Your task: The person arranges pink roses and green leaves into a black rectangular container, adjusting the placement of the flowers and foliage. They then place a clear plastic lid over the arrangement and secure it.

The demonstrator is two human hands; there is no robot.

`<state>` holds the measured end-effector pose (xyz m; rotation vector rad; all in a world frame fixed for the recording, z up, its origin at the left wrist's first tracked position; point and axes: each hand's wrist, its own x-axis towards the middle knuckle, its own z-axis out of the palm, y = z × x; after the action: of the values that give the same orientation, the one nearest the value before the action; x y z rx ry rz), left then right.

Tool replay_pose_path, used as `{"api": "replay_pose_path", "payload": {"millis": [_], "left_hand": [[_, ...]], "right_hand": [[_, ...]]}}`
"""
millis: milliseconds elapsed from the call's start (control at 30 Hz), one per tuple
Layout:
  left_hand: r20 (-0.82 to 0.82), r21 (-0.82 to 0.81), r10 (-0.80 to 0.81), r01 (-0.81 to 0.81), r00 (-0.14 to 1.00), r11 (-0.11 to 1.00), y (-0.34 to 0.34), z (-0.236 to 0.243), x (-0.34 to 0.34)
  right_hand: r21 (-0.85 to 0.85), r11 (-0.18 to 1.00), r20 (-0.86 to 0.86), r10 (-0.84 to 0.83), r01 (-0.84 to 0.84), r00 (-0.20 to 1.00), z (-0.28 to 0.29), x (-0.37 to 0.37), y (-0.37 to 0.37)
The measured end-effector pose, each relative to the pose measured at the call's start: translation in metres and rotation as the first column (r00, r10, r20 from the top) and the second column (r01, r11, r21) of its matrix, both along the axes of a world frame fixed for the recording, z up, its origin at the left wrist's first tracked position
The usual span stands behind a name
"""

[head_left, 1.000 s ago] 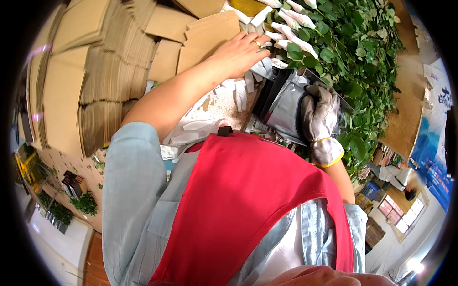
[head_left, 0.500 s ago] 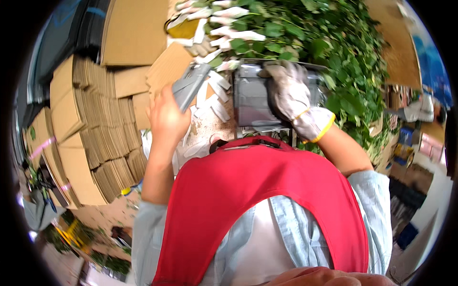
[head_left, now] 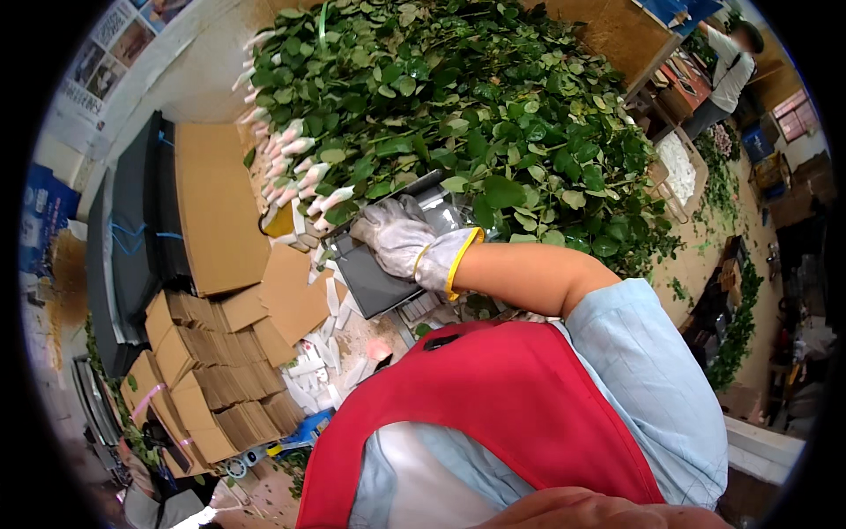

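My right hand (head_left: pixel 397 242), in a whitish work glove with a yellow cuff, bends its fingers over a dark grey wrapping sheet (head_left: pixel 374 286) and holds it down. Clear plastic (head_left: pixel 445 213) shines beside the glove, close to the leaves. What lies under the sheet is hidden. The sheet rests at the near edge of a big heap of leafy green stems (head_left: pixel 493 115). Along the heap's left side, several flower heads in white sleeves (head_left: pixel 291 150) stick out. My left hand is out of the picture.
Stacked folded cardboard (head_left: pixel 233 379) stands on the left, behind it an upright cardboard sheet (head_left: pixel 216 207) and dark panels (head_left: pixel 150 212). White strips (head_left: pixel 317 361) lie scattered by the stacks. A blue tool (head_left: pixel 308 429) lies near my apron. Another person (head_left: pixel 731 70) stands far right.
My left hand, which held a grey stapler, has left the picture. The view has swung round, and the dark grey sheet now appears tilted, with my gloved right hand still on it.
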<state>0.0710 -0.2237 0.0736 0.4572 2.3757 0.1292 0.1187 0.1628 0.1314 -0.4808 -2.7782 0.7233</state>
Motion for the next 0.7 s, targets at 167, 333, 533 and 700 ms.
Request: {"api": "replay_pose_path", "payload": {"millis": [167,333,533,700], "left_hand": [[-0.018,0.026,0.055,-0.054,0.998,0.998,-0.012,-0.006,0.014],[-0.016,0.036,0.085,-0.085,0.996,0.996,-0.022,-0.004,0.018],[-0.011,0.027,0.130,-0.130,0.991,0.991,-0.036,0.001,0.035],[-0.005,0.007,0.147,-0.147,0.989,0.989,-0.041,0.000,0.046]], "right_hand": [[-0.022,1.000,0.044,0.013,-0.012,0.999,-0.001,0.001,0.001],[-0.037,0.999,0.076,0.017,-0.014,0.997,0.008,0.002,0.002],[-0.058,0.997,-0.007,0.047,-0.047,0.999,0.005,0.004,0.003],[-0.028,0.998,-0.058,0.052,-0.054,0.997,-0.006,0.003,0.005]]}}
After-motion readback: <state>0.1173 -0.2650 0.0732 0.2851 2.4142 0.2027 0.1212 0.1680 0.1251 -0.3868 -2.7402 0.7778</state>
